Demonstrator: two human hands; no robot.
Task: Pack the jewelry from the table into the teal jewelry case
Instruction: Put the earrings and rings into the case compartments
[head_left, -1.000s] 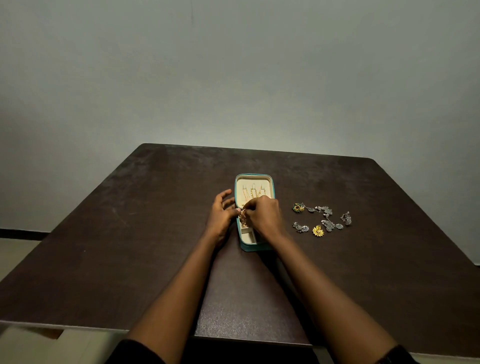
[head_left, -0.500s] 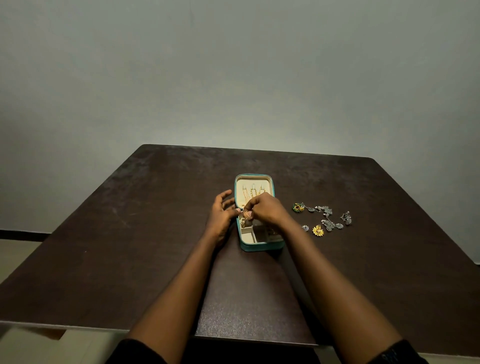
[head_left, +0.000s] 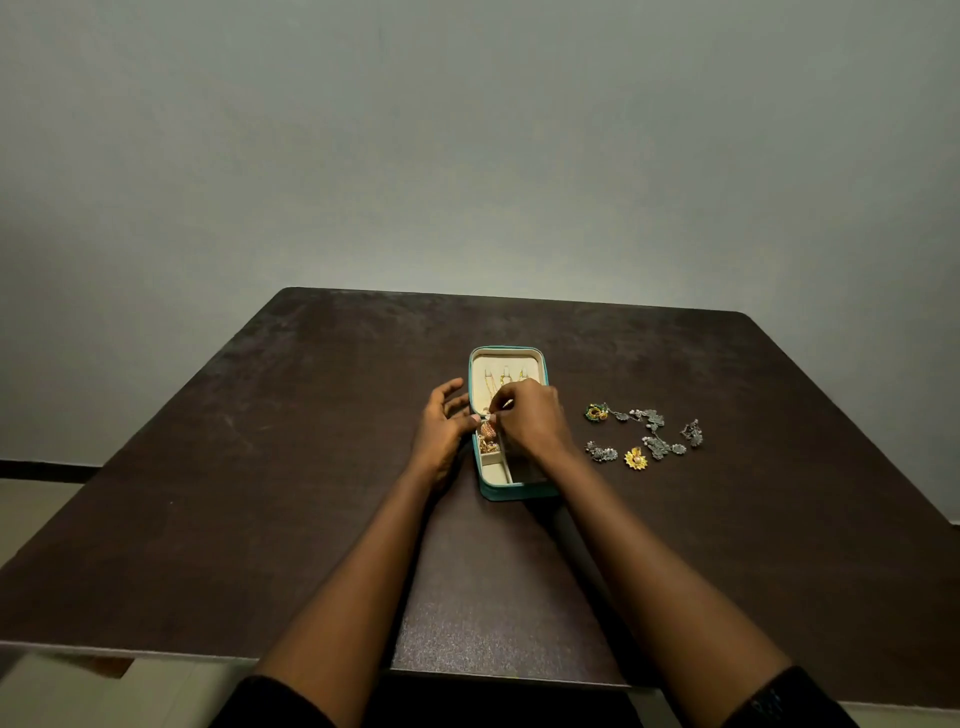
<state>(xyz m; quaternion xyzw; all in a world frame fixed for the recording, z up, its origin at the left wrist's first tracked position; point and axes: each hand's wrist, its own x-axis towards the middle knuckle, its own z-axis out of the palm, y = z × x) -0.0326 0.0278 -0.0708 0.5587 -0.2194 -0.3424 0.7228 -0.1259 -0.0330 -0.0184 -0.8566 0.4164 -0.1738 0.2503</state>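
Observation:
The teal jewelry case lies open in the middle of the dark table, cream-lined, with gold pieces hung in its lid. Over its left side both hands pinch a rose-gold earring: my left hand rests against the case's left wall with its thumb on the piece, my right hand holds it from above. To the right of the case lie a green-gold earring, a yellow flower earring and several silver pieces.
A plain grey wall stands behind the table. The table's near edge runs close to my body, with pale floor showing at the lower left. Bare tabletop stretches to the left of the case and in front of it.
My right hand has lifted back off the case's near compartments, which now show, and its fingers have come together with my left thumb on the rose-gold earring.

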